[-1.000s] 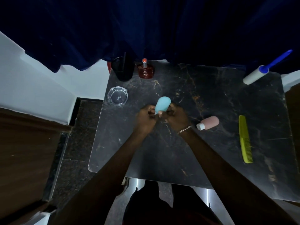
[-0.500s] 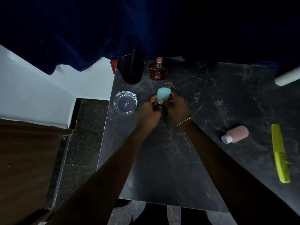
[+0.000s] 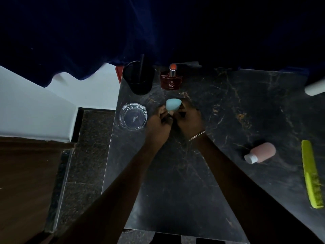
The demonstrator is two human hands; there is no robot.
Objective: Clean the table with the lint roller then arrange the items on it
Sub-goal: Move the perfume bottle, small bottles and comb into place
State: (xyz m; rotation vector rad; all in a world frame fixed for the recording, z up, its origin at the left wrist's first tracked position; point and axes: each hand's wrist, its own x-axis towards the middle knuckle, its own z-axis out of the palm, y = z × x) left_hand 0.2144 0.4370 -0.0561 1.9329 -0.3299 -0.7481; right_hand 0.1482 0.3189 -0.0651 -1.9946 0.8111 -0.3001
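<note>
Black marble with pale veins makes up the tabletop (image 3: 219, 182) that we look down on from the head camera. We have both hands at its far left part. Our left hand (image 3: 156, 125) and right hand (image 3: 189, 120) meet around a small teal bottle (image 3: 173, 104), each grip closed on its lower end, its rounded base pointing up and away from us. Whether it touches the tabletop we cannot tell.

Just left of our left hand sits a clear glass ashtray (image 3: 133, 116). Farther back stand a black cup (image 3: 139, 77) with a dark stick in it and, to its right, a red perfume bottle (image 3: 171, 79).

At the right, a pink bottle (image 3: 261, 153) with a white cap lies on its side, and a yellow-green comb (image 3: 312, 174) lies beside it near the right edge. The white end of the lint roller (image 3: 314, 88) shows at the far right edge, well apart from our hands.
</note>
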